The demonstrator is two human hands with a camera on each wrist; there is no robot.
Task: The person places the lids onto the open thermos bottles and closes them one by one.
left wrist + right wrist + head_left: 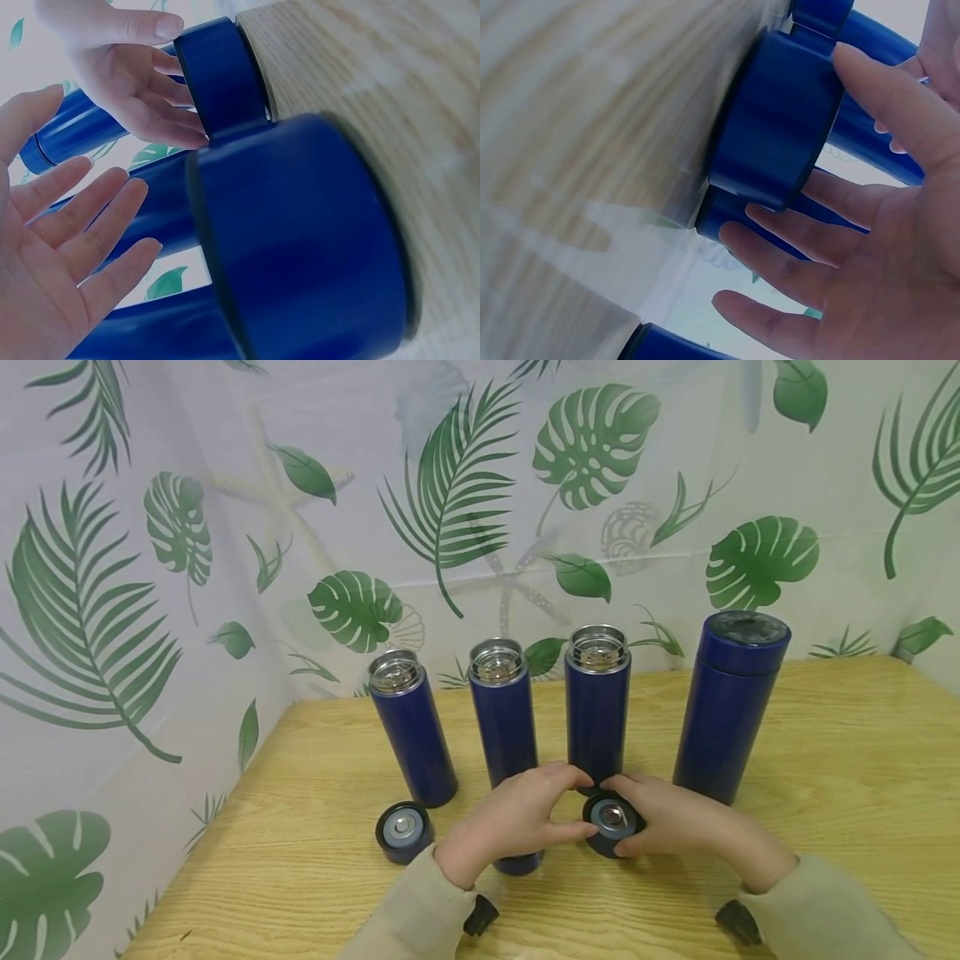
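Note:
Between both hands an upturned dark blue bottle lid [613,822] shows its pale inner side. My right hand [675,818] holds this lid at its right side, thumb on the near edge and fingers behind it. My left hand [517,818] hovers at the lid's left side; in the left wrist view its fingers [97,244] are spread and hold nothing. Another blue lid [519,862] stands under the left wrist, mostly hidden, and looks large in the left wrist view. Behind the held lid rises an uncapped blue bottle [597,718] with a steel rim.
Two more uncapped blue bottles stand to the left, a middle one [504,727] and a far left one [412,739]. A capped bottle [731,710] is behind the right hand. Another upturned lid [403,832] lies at left on the wooden table [277,860]. Leaf-print cloth hangs behind.

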